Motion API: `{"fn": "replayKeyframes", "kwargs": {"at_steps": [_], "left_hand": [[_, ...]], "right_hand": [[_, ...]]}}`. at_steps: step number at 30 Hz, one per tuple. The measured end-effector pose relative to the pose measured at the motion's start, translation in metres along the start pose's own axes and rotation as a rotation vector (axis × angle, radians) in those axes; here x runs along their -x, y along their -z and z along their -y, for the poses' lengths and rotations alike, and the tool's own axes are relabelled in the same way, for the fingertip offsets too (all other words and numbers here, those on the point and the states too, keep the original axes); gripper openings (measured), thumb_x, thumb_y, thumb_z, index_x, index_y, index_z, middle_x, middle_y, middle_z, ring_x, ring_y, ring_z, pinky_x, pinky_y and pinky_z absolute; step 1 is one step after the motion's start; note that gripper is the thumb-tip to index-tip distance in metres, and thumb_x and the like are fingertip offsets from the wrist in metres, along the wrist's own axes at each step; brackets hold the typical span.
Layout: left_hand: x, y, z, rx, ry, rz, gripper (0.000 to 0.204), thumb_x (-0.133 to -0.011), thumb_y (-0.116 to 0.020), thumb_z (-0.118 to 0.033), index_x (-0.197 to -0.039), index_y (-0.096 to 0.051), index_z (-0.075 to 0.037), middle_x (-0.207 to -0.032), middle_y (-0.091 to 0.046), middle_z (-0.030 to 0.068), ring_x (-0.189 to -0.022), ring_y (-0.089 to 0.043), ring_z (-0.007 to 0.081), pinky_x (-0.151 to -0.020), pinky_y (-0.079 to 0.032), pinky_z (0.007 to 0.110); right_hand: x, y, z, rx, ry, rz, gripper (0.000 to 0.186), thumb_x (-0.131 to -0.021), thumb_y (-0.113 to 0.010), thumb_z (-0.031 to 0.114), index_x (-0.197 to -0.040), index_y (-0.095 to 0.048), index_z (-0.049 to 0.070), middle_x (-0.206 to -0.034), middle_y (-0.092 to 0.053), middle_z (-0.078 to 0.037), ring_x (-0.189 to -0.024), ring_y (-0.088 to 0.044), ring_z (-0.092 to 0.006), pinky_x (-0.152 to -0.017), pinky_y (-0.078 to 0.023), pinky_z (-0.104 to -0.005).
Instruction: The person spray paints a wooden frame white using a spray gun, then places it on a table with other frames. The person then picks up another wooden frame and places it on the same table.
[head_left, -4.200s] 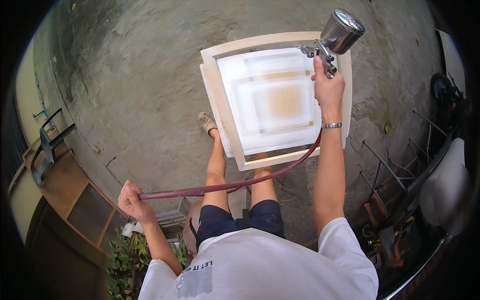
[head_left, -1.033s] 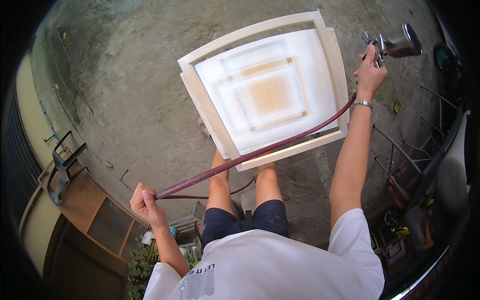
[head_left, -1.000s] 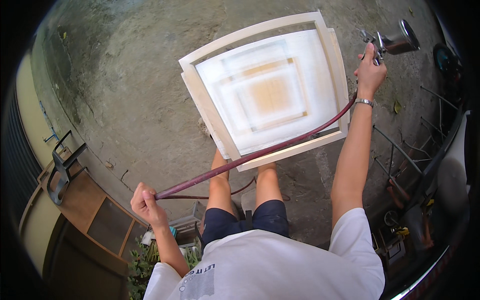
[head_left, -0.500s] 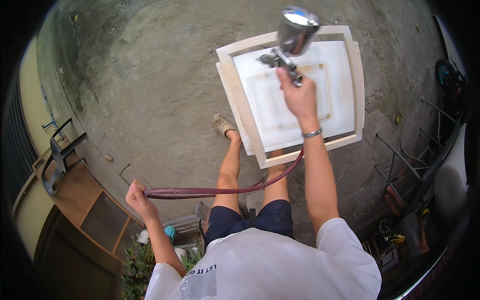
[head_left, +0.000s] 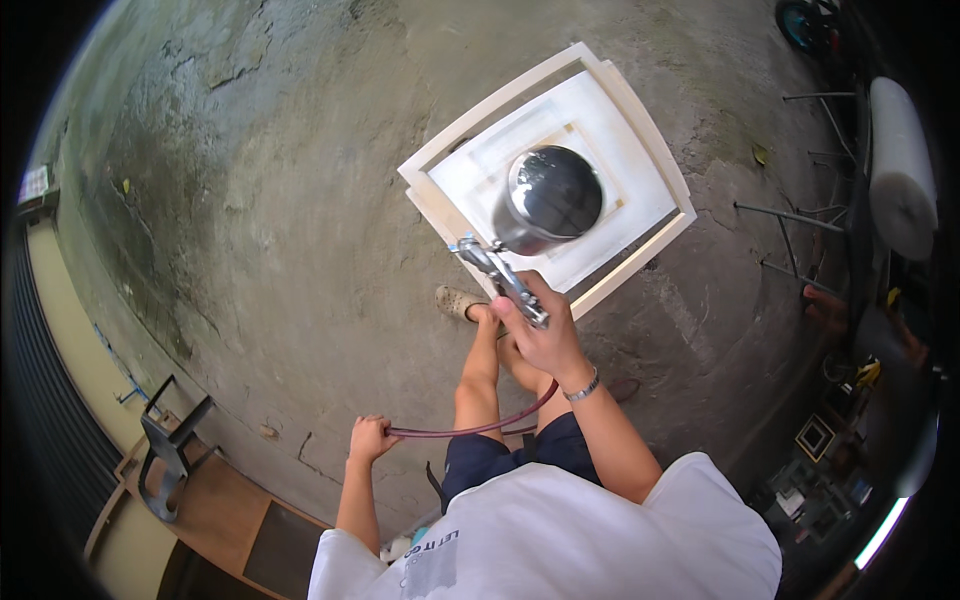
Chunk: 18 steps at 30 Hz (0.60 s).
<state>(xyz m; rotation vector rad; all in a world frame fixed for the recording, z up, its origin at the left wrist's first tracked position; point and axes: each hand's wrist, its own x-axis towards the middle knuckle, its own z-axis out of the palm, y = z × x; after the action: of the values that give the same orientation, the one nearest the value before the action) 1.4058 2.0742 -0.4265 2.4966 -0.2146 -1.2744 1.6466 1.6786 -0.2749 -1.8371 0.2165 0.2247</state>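
Over the wooden frame (head_left: 641, 130), right hand (head_left: 545, 325)'s wrapped round a metal spray gun (head_left: 528, 228); off left, left hand (head_left: 371, 438)'s clenching a red hose (head_left: 470, 433).

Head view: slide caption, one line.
Right hand grips a metal spray gun in front of a pale wooden frame; left hand holds the dark red hose.

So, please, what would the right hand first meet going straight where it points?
Beyond its held silver metal spray gun, the right hand would probably meet the pale rectangular wooden frame, though depth is unclear.
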Motion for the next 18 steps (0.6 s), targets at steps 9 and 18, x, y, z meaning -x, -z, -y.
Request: {"fn": "replayKeyframes", "kwargs": {"at_steps": [9,18], "left_hand": [[-0.085,-0.041,-0.013,0.077,0.429,-0.019,0.042,-0.093,-0.061,-0.053,-0.110,-0.068,-0.014,-0.112,-0.066,0.0173,-0.105,-0.064,0.0375,-0.085,-0.053,0.047],[-0.117,-0.016,-0.028,-0.180,0.080,0.032,0.024,-0.094,-0.063,-0.036,-0.102,-0.073,-0.016,-0.118,-0.067,0.0098,-0.109,-0.064,0.0310,-0.087,-0.054,0.043]], "right_hand": [[0.080,0.028,-0.017,-0.086,0.048,-0.405,0.032,-0.099,-0.063,0.029,-0.099,-0.062,-0.003,-0.072,-0.061,-0.008,-0.066,-0.057,-0.0149,-0.059,-0.045,-0.0312],[0.136,0.050,-0.042,-0.138,0.050,-0.524,0.036,-0.101,-0.058,0.035,-0.100,-0.063,-0.001,-0.074,-0.061,-0.001,-0.055,-0.049,-0.0071,-0.050,-0.037,-0.0245]]}}
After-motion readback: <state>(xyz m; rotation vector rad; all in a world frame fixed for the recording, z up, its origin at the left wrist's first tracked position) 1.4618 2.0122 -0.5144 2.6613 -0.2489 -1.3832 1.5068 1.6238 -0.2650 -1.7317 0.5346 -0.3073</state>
